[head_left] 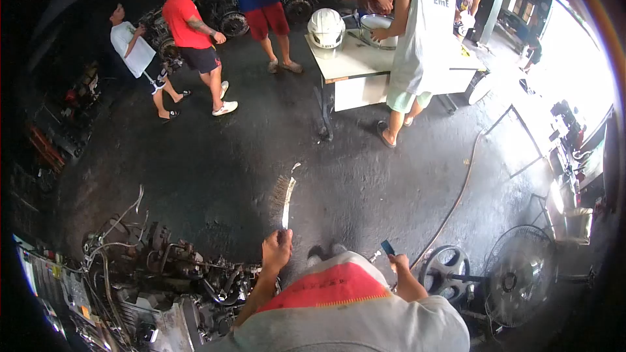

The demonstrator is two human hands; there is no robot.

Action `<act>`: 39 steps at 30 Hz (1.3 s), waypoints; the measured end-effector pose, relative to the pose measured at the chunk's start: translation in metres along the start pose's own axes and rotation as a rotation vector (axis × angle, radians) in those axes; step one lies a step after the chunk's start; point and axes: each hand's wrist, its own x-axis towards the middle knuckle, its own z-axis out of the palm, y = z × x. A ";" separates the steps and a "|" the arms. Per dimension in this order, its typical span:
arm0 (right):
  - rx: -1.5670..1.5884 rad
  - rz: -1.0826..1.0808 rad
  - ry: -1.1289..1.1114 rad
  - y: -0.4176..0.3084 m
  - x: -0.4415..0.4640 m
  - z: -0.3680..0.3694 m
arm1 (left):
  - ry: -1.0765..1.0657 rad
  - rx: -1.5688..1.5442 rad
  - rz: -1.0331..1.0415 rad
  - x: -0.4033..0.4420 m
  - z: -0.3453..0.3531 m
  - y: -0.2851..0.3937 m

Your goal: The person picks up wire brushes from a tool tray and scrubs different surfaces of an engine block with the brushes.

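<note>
Floor, "EmE" shirt, brush in left hand

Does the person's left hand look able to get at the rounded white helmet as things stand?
Probably not: dark floor lies between the left hand and the rounded white helmet, and that hand holds a pale-handled wire brush.

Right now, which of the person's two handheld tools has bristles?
The brush in the left hand; the tool in the right hand shows a flat, bluish end.

A grey shirt bears a red panel edged in yellow.
</note>
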 end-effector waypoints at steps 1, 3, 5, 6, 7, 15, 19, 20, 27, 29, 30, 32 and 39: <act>-0.041 -0.032 -0.020 -0.002 -0.002 -0.004 | 0.006 -0.006 0.007 -0.001 0.001 0.001; 0.047 0.041 -0.090 -0.016 -0.019 -0.026 | -0.044 -0.021 0.002 -0.004 0.004 0.004; 0.171 0.143 -0.103 -0.018 -0.025 -0.031 | -0.041 0.025 0.028 -0.003 0.004 0.000; 0.154 0.129 -0.059 -0.019 -0.030 -0.035 | -0.052 0.031 0.025 -0.003 0.005 -0.001; 0.154 0.124 -0.054 -0.019 -0.029 -0.034 | -0.065 0.038 0.022 -0.004 0.005 0.000; 0.221 0.116 -0.062 -0.024 -0.030 -0.040 | -0.017 0.061 0.002 -0.004 0.013 -0.024; 0.224 0.134 -0.110 -0.019 -0.014 -0.031 | 0.085 0.183 0.076 0.006 0.021 -0.080; 0.172 0.068 -0.040 -0.012 -0.003 -0.023 | 0.086 0.219 0.032 0.006 0.021 -0.086; 0.071 0.017 0.099 -0.018 -0.030 -0.049 | -0.123 0.128 -0.477 -0.016 0.018 -0.165; 0.015 0.023 0.108 -0.016 -0.035 -0.058 | -0.129 0.115 -0.495 -0.022 0.017 -0.189; 0.047 -0.008 0.070 -0.006 -0.033 -0.061 | -0.132 0.096 -0.533 -0.029 0.017 -0.201; 0.087 -0.054 0.066 0.008 -0.040 -0.076 | -0.162 0.237 -0.539 -0.043 0.009 -0.169; 0.145 -0.156 0.244 0.051 -0.031 -0.122 | -0.081 0.222 -0.651 -0.055 0.029 -0.231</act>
